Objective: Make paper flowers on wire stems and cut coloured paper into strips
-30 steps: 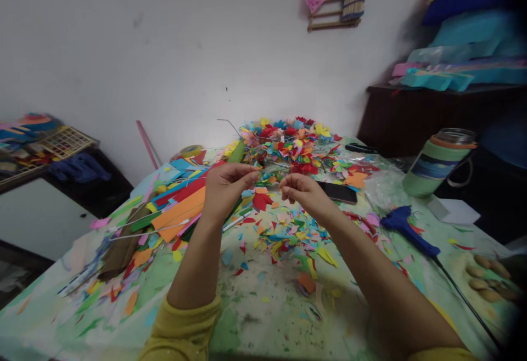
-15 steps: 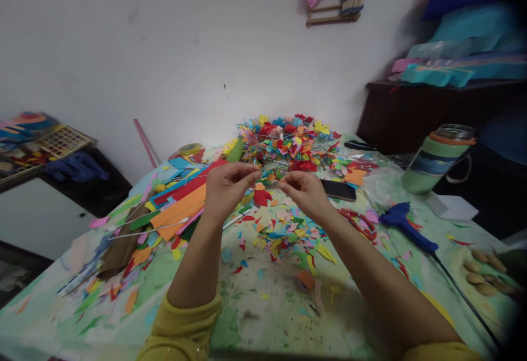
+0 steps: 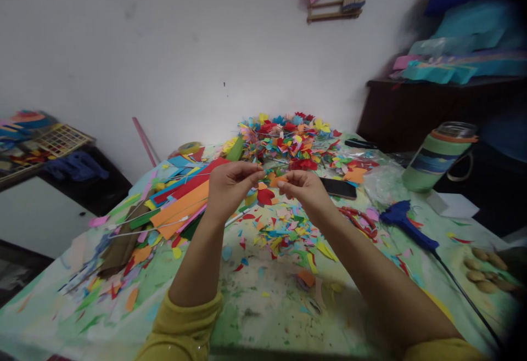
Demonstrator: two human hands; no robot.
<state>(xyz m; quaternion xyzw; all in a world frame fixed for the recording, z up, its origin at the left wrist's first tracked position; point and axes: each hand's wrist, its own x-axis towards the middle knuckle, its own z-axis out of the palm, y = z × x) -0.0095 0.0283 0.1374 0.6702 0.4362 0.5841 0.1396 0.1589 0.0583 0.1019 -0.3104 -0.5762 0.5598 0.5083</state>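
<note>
Over the middle of the table, my left hand (image 3: 236, 185) is closed in a pinch. Whatever its fingertips hold is too small to make out. My right hand (image 3: 304, 190) faces it a short gap away, thumb and forefinger pinched on a small orange paper piece (image 3: 278, 180). Just below the gap is a red paper petal (image 3: 265, 197); I cannot tell whether it hangs or lies on the table. Beyond both hands sits a heap of multicoloured paper flowers (image 3: 288, 136). Small paper scraps (image 3: 288, 232) are scattered beneath.
Coloured paper strips (image 3: 181, 210) and a brown roll (image 3: 119, 248) lie left. To the right are a phone (image 3: 340, 188), red-handled pliers or scissors (image 3: 359, 221), a blue glue gun (image 3: 407, 226) with its cord, a green bottle (image 3: 438, 158), a white box (image 3: 455, 206) and walnut-like nuts (image 3: 481, 276).
An orange paper piece now shows at my right fingertips. The red petal has shifted slightly right. Both hands stay nearly in place, still pinched.
</note>
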